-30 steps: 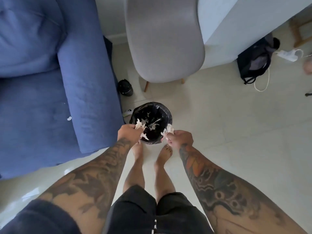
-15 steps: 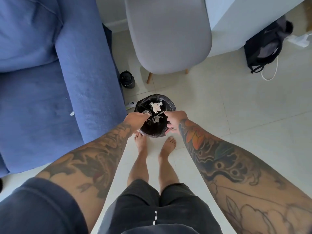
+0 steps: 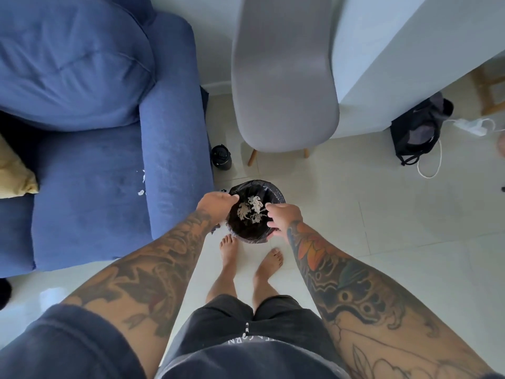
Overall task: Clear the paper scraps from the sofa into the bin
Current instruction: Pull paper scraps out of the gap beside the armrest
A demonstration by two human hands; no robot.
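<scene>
A small round bin [image 3: 276, 190] lined with a black bag stands on the floor just ahead of my bare feet. White paper scraps [image 3: 252, 210] lie inside it. My left hand [image 3: 216, 205] hovers over the bin's left rim and my right hand [image 3: 282, 217] over its right rim; both have loosely spread fingers and hold nothing. A few small white scraps [image 3: 142, 184] lie on the blue sofa's seat [image 3: 90, 198], close to the armrest.
The blue sofa's armrest [image 3: 175, 138] rises just left of the bin. A grey chair [image 3: 284, 77] stands behind it, with a black bottle [image 3: 222, 157] on the floor between. A black bag [image 3: 418, 129] and a white cable lie at the right. A yellow cushion [image 3: 13, 170] sits on the sofa.
Both hands held paper scraps over the bin a second ago; they have let them go and the scraps now lie inside. The view has tilted up slightly.
</scene>
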